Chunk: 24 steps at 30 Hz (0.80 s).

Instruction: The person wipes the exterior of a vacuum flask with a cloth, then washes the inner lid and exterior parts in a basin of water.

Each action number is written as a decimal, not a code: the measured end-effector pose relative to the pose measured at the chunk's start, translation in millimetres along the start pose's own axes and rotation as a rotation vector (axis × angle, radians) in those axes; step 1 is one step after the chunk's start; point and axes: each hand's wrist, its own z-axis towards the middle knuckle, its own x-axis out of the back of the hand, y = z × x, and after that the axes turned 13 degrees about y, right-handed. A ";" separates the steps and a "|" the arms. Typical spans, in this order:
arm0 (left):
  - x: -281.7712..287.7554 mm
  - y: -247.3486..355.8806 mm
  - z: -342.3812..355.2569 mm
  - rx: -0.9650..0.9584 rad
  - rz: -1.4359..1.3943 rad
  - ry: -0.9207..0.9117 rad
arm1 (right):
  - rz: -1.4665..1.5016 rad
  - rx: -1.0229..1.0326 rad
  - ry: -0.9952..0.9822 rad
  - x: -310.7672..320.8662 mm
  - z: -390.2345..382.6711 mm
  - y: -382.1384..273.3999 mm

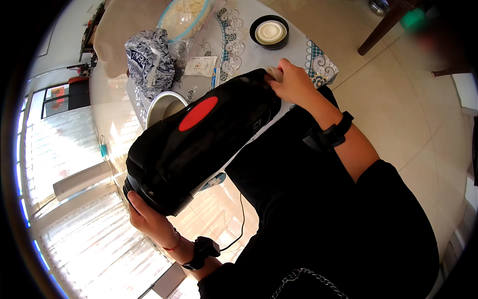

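Note:
A large black cylindrical container (pixel 219 129) with a red oval on its side lies tilted across my view at the table's near side. My left hand (pixel 148 215) grips its lower left end, with the thumb on the dark rim. My right hand (pixel 294 85) is closed on its upper right end, by a small pale part. A metal bowl (pixel 163 98) is partly hidden behind the container. Beside it are a patterned bag (pixel 149 60) and a small white packet (pixel 199 66). A black round lid with a white inner part (pixel 269 32) sits at the table's far right.
The tablecloth (pixel 318 60) covers the table under these things. A clear tub with a blue rim and pale contents (pixel 181 17) is at the back. A wooden leg (pixel 378 30) stands on the tiled floor at the right. Bright curtained windows (pixel 89 249) show at the left.

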 end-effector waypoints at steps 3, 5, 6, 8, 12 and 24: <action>0.0 0.9 1.9 -0.025 -0.007 0.001 | 0.029 0.014 -0.020 -0.9 0.8 9.5; -0.1 2.2 3.9 -0.041 0.047 -0.030 | -0.013 0.016 -0.025 -0.5 3.5 10.3; 0.1 2.5 3.7 -0.041 0.047 -0.034 | -0.014 0.013 -0.025 0.4 6.8 7.3; 0.4 3.1 2.4 -0.082 0.023 -0.049 | -0.117 0.087 0.011 1.8 18.5 -3.7; -1.8 0.3 -2.1 -0.023 -0.018 -0.018 | -0.138 0.064 -0.010 2.4 20.6 -16.8; -12.5 4.3 -3.0 -0.051 -0.042 0.107 | 0.171 -0.013 0.252 -12.1 -24.6 10.6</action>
